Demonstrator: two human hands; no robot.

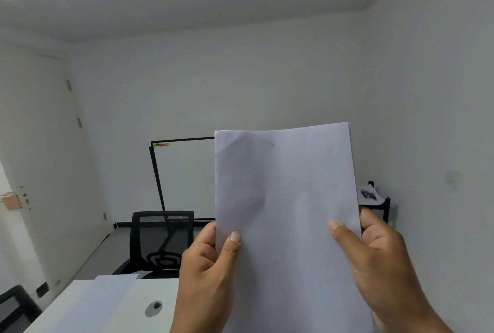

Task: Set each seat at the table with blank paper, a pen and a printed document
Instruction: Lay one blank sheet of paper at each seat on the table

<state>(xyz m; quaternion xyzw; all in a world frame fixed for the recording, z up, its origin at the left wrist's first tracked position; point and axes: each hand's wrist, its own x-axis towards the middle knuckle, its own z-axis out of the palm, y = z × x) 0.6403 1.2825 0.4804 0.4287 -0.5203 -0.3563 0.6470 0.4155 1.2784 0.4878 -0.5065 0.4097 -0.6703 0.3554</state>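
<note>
Both hands hold a stack of paper [286, 199] upright. The left hand [205, 265] pinches its left edge, thumb in front; the right hand [379, 260] grips the right edge, thumb across the face, fingers behind. Below and left of the left hand, a sheet [107, 295] lies on the table [160, 290]. Beyond, left of the stack, stand a chair [163, 241] and a whiteboard [184, 177].

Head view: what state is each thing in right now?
Paper stack: upright, held in the air by both hands.
Left hand: grips the stack's left edge.
Right hand: grips the right edge.
Sheet: flat on the table.
Chair: unoccupied, at the table's far end.
Whiteboard: leaning, blank.
</note>
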